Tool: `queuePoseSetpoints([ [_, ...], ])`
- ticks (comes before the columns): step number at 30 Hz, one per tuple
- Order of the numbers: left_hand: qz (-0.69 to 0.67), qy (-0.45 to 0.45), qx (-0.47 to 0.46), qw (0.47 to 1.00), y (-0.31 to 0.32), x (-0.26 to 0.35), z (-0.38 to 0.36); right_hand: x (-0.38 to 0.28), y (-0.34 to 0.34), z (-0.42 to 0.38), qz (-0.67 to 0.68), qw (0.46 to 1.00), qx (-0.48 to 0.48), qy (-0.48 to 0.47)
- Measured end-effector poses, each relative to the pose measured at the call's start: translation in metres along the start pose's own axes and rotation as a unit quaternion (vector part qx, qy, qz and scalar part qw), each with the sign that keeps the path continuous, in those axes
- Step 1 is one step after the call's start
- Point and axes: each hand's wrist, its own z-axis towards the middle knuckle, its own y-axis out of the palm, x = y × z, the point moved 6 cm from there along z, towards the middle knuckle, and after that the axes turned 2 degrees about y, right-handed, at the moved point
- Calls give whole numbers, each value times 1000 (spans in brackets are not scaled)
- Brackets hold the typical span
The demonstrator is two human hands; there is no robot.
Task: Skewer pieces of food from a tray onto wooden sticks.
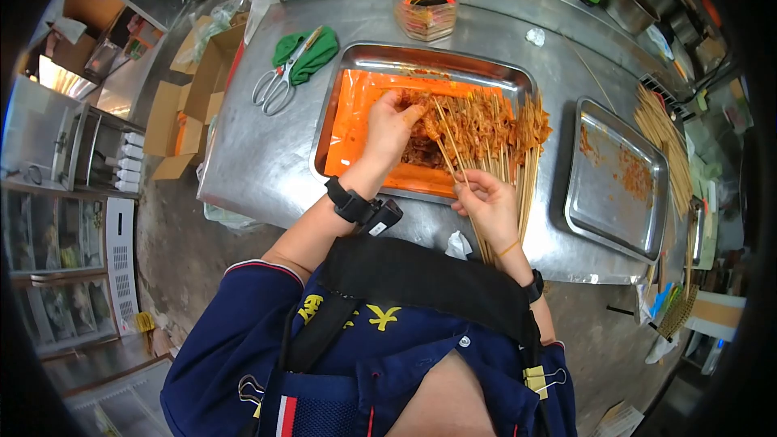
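Note:
My right hand (488,206) pinches a bamboo skewer (447,146) near its lower end. At the skewer's upper end, my left hand (390,131) has its thumb and fingers closed on a piece of red-seasoned meat (427,123). Both hands are over the near side of a metal tray (330,125) lined with an orange plastic sheet (346,117). Loose meat lies under and beside my left fingers. Many loaded meat skewers (486,117) rest in a row on the tray's right side, their bare sticks pointing toward me.
Scissors (278,85) lie by a green cloth (316,57) at the left. Behind the tray stands a clear container (426,12). A second metal tray (619,182), stained with sauce, is at the right, beside a pile of bare bamboo sticks (660,137). Crumpled tissue (458,244) sits at the near edge.

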Motion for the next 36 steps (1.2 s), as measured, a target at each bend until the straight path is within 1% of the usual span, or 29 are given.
queuePoseSetpoints([
  [3, -1, -25, -1, 1000, 5, -1, 1, 2, -2, 0, 18, 1000, -2, 0],
  [6, -30, -118, -27, 992, -2, -11, 7, 2, -3, 0, 22, 1000, -5, -3],
  [9, -54, -172, -7, 984, -4, -12, 7, 0, -3, 0, 21, 1000, -2, 1],
  [12, -115, -203, -24, 972, -7, -21, 5, -1, -3, 0, 22, 1000, 0, 3],
  [15, -142, -226, -33, 963, -1, -29, 1, 0, -3, 0, 24, 1000, 2, 4],
  [18, -128, -212, -27, 969, 5, -26, -9, -2, -2, -1, 22, 1000, 7, 3],
  [19, -113, -187, -32, 975, 1, -30, -6, -2, -2, -1, 21, 1000, 10, 2],
  [22, -104, -156, -16, 982, -6, -24, -1, 0, -3, -1, 26, 1000, 11, -3],
  [28, -105, -100, -11, 989, 0, -9, -8, -1, -3, -1, 31, 999, 14, -1],
  [31, -42, -12, 7, 999, 6, 1, -10, 0, -2, -1, 24, 1000, 12, 4],
  [34, 30, 64, 11, 997, 4, -3, -8, 2, -1, 0, 21, 1000, -1, 4],
  [36, 31, 85, 13, 996, 4, -6, -8, 0, 0, -1, 12, 1000, -2, 5],
])
